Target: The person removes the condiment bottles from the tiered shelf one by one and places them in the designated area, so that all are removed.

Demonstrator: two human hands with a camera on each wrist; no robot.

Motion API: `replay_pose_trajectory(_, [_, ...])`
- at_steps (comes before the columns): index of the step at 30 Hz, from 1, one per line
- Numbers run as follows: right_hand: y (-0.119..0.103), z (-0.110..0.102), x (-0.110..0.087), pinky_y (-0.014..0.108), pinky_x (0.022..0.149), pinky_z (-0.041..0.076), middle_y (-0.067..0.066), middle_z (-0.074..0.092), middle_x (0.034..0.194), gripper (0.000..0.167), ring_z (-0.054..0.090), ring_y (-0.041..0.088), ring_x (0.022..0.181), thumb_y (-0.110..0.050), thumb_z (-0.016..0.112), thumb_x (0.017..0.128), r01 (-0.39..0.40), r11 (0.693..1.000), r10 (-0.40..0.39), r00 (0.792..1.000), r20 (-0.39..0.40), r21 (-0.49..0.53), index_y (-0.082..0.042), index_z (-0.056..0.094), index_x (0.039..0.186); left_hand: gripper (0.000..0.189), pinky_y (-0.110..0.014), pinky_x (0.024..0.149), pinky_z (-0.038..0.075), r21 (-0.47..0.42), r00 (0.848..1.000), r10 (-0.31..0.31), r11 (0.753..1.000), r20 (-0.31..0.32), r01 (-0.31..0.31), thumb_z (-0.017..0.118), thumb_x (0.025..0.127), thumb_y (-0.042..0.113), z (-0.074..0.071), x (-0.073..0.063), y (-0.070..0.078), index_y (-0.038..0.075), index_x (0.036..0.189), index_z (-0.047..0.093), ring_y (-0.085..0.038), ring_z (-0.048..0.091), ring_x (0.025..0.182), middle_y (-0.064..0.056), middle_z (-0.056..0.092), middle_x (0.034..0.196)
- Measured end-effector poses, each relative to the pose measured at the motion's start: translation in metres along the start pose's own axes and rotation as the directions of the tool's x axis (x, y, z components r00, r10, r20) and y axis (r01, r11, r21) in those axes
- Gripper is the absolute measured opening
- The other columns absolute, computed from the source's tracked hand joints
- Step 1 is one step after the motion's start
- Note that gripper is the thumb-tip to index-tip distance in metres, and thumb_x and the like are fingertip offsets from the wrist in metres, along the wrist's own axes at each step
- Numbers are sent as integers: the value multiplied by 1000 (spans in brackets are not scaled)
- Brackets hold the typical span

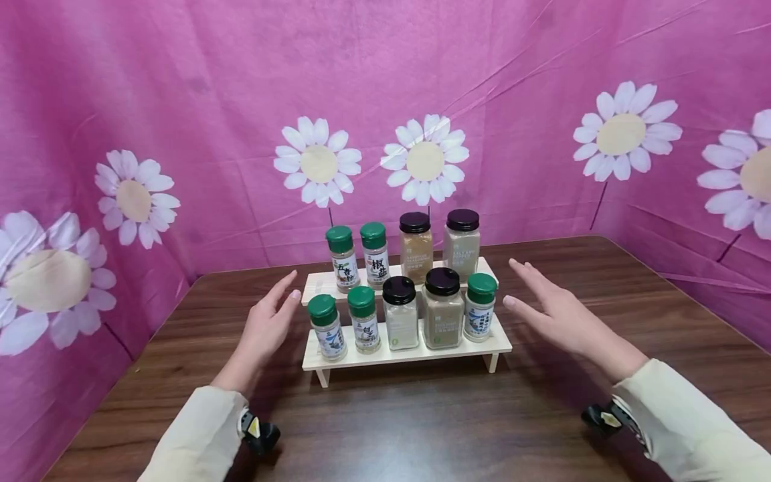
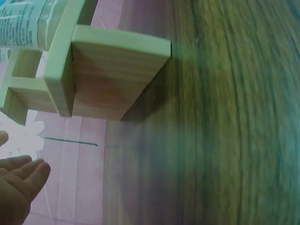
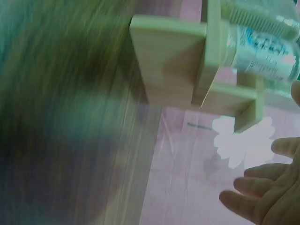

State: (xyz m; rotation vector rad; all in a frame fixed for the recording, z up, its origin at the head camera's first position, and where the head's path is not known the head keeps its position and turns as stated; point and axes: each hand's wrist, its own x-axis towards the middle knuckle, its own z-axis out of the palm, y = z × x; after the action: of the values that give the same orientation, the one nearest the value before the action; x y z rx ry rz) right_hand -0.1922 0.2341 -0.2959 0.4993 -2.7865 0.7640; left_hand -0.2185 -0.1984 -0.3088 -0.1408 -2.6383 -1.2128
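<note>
A two-tier light wooden rack [image 1: 385, 360] stands on the table, filled with seasoning bottles. Its lower tier bears green-capped shakers, among them one at the left end [image 1: 330, 338] and one at the right end [image 1: 479, 318], with two black-lidded square jars [image 1: 444, 318] between. On the upper tier are two green-capped shakers [image 1: 376, 261] and two black-lidded jars [image 1: 462, 248]. My left hand [image 1: 268, 325] hovers just left of the rack, fingers extended and holding nothing. To the right of it, my right hand [image 1: 560, 318] is also empty, its fingers straight and spread, apart from the rack.
Dark wood-grain table [image 1: 409, 428] extends around the rack on all sides. Behind it hangs a pink cloth [image 1: 361, 60] printed with white daisies. Each wrist carries a strapped black camera, the left one [image 1: 262, 435] and the right one [image 1: 602, 420].
</note>
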Motion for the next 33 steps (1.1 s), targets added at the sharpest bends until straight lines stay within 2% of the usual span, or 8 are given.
replay_pose_trajectory(6, [-16,6,-6,59,88,41,28,48,129,59,53,45,108,-32,52,93,71,997,-69,995,-68,18,-9,31,144,42,-44,101,37,-187,1000,-9,982,-9,8,44,98,25,7,1,1,14,139,43,-29,49,118,-19,49,134])
replay_pose_trajectory(8, [-20,10,-6,57,86,43,26,53,126,56,56,42,105,-31,53,93,97,995,-94,992,-83,37,-9,35,141,42,-41,99,39,-255,1000,-19,967,5,20,43,98,23,10,2,2,11,139,43,-27,50,116,-17,48,135])
replay_pose_trajectory(11, [-24,16,-5,53,85,46,21,58,122,51,60,36,104,-26,55,92,139,987,-130,986,-105,80,-10,39,138,42,-39,97,43,-312,999,-29,950,20,34,42,98,21,14,3,3,9,138,43,-26,50,116,-15,47,136])
replay_pose_trajectory(16, [-28,26,-5,48,82,50,16,63,115,47,62,29,101,-21,58,91,164,976,-148,982,-119,141,-9,41,133,40,-39,97,42,-323,999,-41,945,16,44,43,98,20,19,2,6,10,137,45,-23,48,118,-13,48,137])
replay_pose_trajectory(26, [-35,40,-9,45,78,52,16,63,107,52,65,29,93,-21,63,87,99,968,-74,990,-116,229,-9,38,132,39,-41,101,39,-350,999,-39,936,-1,37,42,98,16,27,1,8,7,136,46,-25,44,123,-13,44,140])
replay_pose_trajectory(30, [-36,45,-8,43,77,53,15,65,103,55,65,28,90,-21,66,85,89,971,-58,988,-141,222,-9,37,130,40,-40,94,45,-392,999,-52,919,4,50,41,99,17,30,1,8,8,137,44,-25,47,118,-13,43,140])
replay_pose_trajectory(33, [-37,47,-8,42,74,54,16,65,100,57,66,27,87,-21,68,83,86,974,-52,986,-161,211,-8,37,129,40,-42,93,45,-448,998,-61,892,18,63,39,100,19,33,1,6,10,139,42,-26,47,116,-13,41,142])
